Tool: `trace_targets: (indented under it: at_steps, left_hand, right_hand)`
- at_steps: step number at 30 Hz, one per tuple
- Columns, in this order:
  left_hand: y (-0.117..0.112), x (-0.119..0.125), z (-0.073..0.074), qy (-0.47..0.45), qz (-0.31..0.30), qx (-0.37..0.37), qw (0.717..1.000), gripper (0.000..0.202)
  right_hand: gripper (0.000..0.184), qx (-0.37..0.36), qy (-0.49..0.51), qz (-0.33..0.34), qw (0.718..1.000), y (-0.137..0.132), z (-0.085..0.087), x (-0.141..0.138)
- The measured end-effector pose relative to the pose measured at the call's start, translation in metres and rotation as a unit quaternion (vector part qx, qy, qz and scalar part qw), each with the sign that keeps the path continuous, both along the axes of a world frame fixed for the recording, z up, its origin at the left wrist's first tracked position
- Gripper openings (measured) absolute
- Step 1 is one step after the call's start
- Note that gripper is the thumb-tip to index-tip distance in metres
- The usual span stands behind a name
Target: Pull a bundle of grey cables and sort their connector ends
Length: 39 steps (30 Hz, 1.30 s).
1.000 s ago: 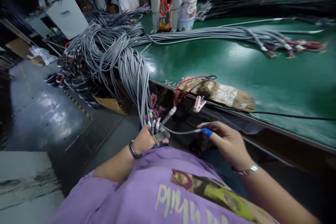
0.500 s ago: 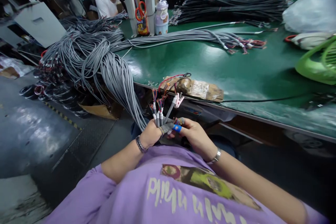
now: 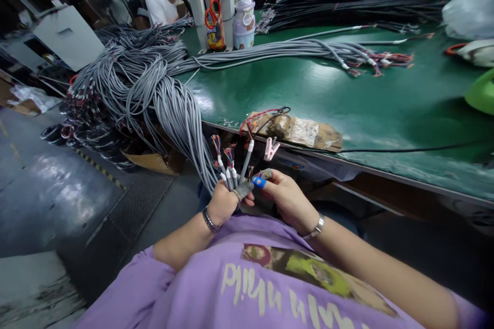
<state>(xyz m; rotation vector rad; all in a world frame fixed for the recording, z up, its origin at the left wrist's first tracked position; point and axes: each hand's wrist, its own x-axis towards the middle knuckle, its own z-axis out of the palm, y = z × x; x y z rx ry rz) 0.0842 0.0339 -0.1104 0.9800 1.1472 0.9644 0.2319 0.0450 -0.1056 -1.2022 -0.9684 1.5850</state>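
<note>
My left hand (image 3: 227, 199) is closed around several grey cables (image 3: 234, 179), whose white-banded ends with coloured wires (image 3: 229, 154) point up. Tape or a finger cover wraps its thumb. Against it, my right hand (image 3: 283, 195) pinches thin wires (image 3: 252, 175) at a cable end between thumb and forefinger; blue tape (image 3: 258, 182) is on its thumb. A pink clip (image 3: 271, 149) is at the table edge just beyond my hands. By it, a taped cardboard piece (image 3: 324, 138) with red and black leads lies on the edge.
A large heap of grey cables (image 3: 142, 77) hangs over the green table (image 3: 386, 108) on the left. Scissors (image 3: 213, 13), a lilac cup (image 3: 244, 23) and bundled dark cables (image 3: 347, 5) are at the back. Another person (image 3: 161, 2) sits at the far left.
The view has shifted slightly, so the table appears further left-to-right displaced. The grey cable that overlapped the pink clip now stands apart from it, more upright. Both hands remain together.
</note>
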Motion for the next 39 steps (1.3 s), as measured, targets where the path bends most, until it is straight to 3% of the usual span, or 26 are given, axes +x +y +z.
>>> trace_targets:
  at_steps: [7, 13, 19, 29, 35, 39]
  left_hand:
    - [0.009, 0.012, 0.001, -0.037, 0.082, -0.006, 0.996, 0.039]
    - [0.008, 0.015, 0.001, -0.013, 0.043, 0.0, 0.999, 0.038]
    - [0.001, 0.014, -0.005, 0.046, -0.012, 0.013, 0.999, 0.038]
    - [0.0, 0.018, -0.009, 0.034, 0.026, 0.032, 0.999, 0.035]
    - [0.002, 0.015, -0.007, 0.061, -0.066, -0.026, 0.996, 0.038]
    - [0.001, 0.013, -0.01, 0.044, -0.025, -0.014, 0.999, 0.039]
  right_hand:
    - [0.037, 0.033, -0.037, -0.004, 0.999, -0.008, 0.007, 0.006]
    - [0.031, 0.074, -0.091, 0.023, 0.993, -0.007, 0.011, 0.017]
    - [0.032, 0.078, -0.06, 0.068, 0.993, -0.002, 0.013, 0.018]
    - [0.027, 0.048, -0.047, 0.02, 0.998, -0.002, 0.012, 0.011]
    - [0.025, 0.061, -0.033, 0.066, 0.995, -0.003, 0.002, 0.015]
    - [0.028, 0.087, -0.093, 0.05, 0.991, -0.003, 0.006, 0.015]
